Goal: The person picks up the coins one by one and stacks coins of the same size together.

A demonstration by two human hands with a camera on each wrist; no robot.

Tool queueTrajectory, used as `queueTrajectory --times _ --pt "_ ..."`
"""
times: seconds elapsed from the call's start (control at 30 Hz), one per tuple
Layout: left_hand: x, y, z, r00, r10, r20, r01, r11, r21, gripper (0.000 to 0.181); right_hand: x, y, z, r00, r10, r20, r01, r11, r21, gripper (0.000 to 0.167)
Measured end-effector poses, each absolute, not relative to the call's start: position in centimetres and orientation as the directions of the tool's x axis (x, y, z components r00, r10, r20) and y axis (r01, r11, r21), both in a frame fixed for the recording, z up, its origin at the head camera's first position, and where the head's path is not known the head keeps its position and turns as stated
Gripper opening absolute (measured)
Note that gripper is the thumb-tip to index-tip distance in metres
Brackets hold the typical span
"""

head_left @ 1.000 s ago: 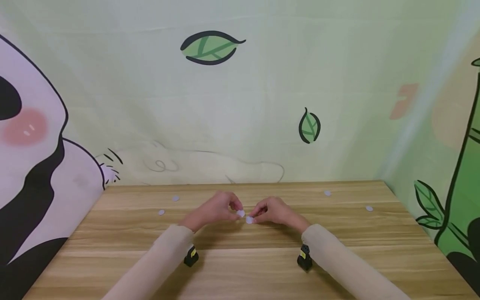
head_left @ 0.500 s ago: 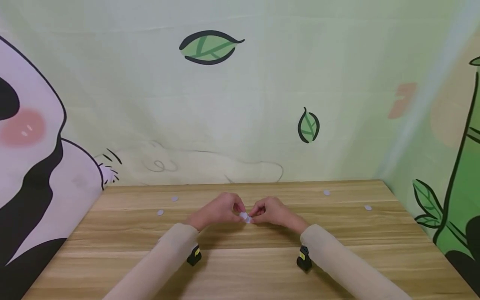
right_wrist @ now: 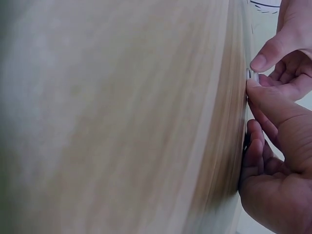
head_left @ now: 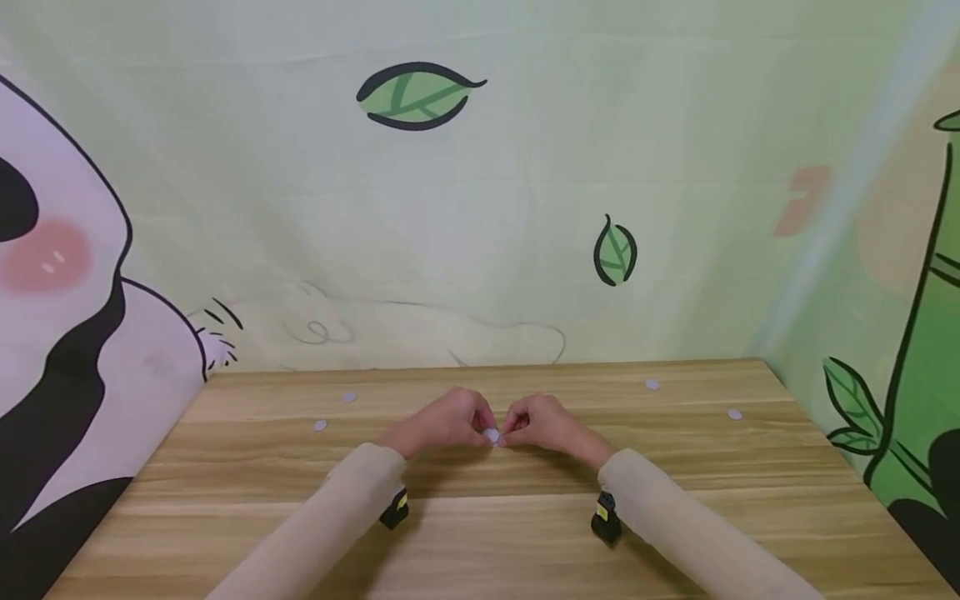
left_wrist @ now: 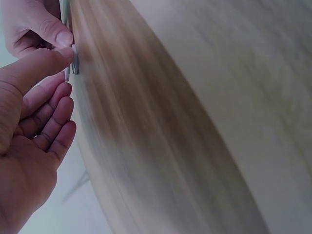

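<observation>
Both left hand and right hand pinch small discs over a table bearing four loose discs.

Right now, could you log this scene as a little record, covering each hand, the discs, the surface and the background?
Left hand: pinches a pale disc
Right hand: pinches a second disc
Held discs: appear to overlap; contact unclear
Loose discs: four; two left, two right
Surface: wood-grain table
Background: pale green cloth, printed leaves
</observation>
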State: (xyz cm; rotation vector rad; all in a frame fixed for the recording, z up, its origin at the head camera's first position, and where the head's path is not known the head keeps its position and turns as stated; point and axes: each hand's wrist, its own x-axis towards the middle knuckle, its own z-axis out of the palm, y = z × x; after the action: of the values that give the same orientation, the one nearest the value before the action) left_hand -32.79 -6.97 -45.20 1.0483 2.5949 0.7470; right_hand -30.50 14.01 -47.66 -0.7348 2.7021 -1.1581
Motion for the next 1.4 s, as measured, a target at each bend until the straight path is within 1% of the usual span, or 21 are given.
queueTrajectory --times 0.23,0.37,0.67,0.9,1.17,1.4 --pt "-32.8 -6.8 -45.4 -0.697 0.716 -0.045 0.592 0.609 0.528 0.012 -30.6 14.0 -47.6 -0.866 -0.493 0.08 -0.405 0.598 -0.692 0.01" --pt "-32.7 -6.8 -45.3 -0.698 0.714 -0.05 0.583 0.608 0.538 0.012 -30.7 14.0 -47.7 -0.867 -0.494 0.063 -0.392 0.599 -0.698 0.01" --pt "-32.8 -7.1 -45.4 -0.694 0.718 -0.054 0.55 0.578 0.603 0.016 -30.5 14.0 -47.4 -0.867 -0.494 0.06 -0.384 0.588 -0.712 0.01" --pt "-33.0 -7.7 -45.5 -0.737 0.674 -0.05 0.525 0.618 0.585 0.018 -30.4 14.1 -47.3 -0.867 -0.494 0.063 -0.376 0.565 -0.734 0.015" --pt "-32.9 -7.6 -45.5 -0.745 0.665 -0.044 0.528 0.629 0.57 0.012 -30.4 14.1 -47.0 -0.869 -0.491 0.051 -0.361 0.561 -0.745 0.015" --pt "-32.7 -7.7 -45.8 -0.752 0.658 -0.036 0.509 0.614 0.603 0.011 -30.6 14.0 -47.2 -0.872 -0.487 0.042 -0.356 0.575 -0.737 0.013"
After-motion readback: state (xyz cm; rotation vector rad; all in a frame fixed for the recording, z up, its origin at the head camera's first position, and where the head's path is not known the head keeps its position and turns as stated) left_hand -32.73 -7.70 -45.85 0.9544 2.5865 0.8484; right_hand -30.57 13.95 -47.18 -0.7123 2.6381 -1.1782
